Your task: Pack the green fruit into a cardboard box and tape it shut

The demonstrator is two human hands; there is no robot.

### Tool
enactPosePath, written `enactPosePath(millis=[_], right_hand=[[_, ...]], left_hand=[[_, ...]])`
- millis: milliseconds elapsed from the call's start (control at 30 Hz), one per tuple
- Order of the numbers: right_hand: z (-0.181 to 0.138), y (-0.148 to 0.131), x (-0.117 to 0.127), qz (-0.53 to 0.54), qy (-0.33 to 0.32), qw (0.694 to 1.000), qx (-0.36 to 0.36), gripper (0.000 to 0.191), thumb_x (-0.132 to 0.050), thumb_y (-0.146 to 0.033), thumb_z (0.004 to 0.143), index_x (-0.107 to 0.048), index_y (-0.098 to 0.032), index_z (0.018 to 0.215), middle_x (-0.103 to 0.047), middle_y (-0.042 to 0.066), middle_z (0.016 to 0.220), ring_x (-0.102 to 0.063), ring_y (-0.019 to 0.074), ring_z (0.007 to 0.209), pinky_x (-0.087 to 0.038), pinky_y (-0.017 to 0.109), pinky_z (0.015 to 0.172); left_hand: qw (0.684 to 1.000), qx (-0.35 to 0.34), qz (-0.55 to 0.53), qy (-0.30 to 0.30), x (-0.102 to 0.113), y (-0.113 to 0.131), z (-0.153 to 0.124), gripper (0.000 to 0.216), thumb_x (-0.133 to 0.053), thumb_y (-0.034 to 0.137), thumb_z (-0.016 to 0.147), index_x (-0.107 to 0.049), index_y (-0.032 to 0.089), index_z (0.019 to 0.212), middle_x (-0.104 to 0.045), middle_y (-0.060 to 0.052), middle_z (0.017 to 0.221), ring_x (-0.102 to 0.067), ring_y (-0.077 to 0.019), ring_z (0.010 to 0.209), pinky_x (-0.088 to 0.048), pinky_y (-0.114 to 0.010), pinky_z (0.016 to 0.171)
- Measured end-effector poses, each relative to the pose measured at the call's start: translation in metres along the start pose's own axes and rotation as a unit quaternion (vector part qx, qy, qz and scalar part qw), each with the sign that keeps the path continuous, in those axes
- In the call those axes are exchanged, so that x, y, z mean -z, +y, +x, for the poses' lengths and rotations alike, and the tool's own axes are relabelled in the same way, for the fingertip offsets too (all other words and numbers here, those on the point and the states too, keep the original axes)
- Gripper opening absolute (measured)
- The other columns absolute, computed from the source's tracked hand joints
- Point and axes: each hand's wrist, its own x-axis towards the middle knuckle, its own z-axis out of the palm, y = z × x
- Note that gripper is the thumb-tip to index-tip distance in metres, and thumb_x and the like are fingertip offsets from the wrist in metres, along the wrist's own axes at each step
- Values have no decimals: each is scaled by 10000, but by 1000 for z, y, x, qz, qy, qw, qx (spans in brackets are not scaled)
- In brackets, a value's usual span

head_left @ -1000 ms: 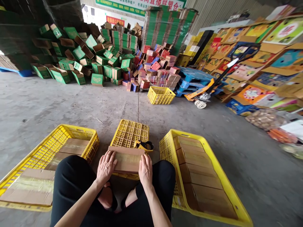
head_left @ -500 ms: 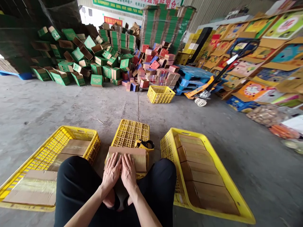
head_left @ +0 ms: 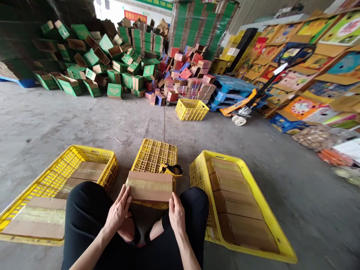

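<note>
I see a matt brown cardboard box point(head_left: 149, 186) with a glossy strip of clear tape across its top. Under it sits an upturned crate point(head_left: 154, 155) of shiny yellow perforated plastic. Beneath the crate, the concrete floor point(head_left: 84, 123) looks rough, grey and dull.
</note>
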Motion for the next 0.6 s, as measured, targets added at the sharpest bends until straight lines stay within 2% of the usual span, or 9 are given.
enactPosePath(millis=[100,233,400,467,600], right_hand=[[17,5,-5,29,-16,998,-44,701,-294,-597,1120,-761,-111,1312,-787,206,1241,-784,303,1126,-642,415,999],[38,13,-12,32,-24,998,-55,784,-257,-676,1087,-765,-120,1306,-788,199,1202,-788,301,1070,-657,417,932],[54,18,-24,26,-7,998,-54,875,-248,-772,1050,-784,-106,1239,-779,214,1088,-778,308,1020,-641,423,924],[57,17,-28,18,3,998,-56,890,-259,-798,1039,-794,-102,1185,-767,210,1010,-773,310,954,-642,422,869],[56,9,-31,-1,25,998,-53,869,-266,-793,1048,-787,-102,1123,-746,196,953,-756,301,899,-625,407,828]], left_hand=[[999,35,-6,13,-5,-2,5,586,-424,478,1113,-420,239,1648,-501,-104,1666,-536,-258,1499,-540,-419,1178],[998,60,4,26,-8,-2,20,561,-429,496,1084,-541,211,1554,-655,-126,1514,-608,-285,1431,-536,-461,1170],[992,118,20,23,-13,2,35,529,-430,420,1057,-582,180,1503,-676,-161,1481,-612,-329,1414,-443,-578,1206],[990,137,-4,14,-15,1,40,511,-467,397,1037,-607,185,1481,-682,-162,1472,-638,-336,1374,-453,-572,1184],[985,165,-43,5,-16,-7,43,523,-477,435,1032,-628,183,1465,-748,-146,1356,-724,-312,1144,-543,-517,1065]])
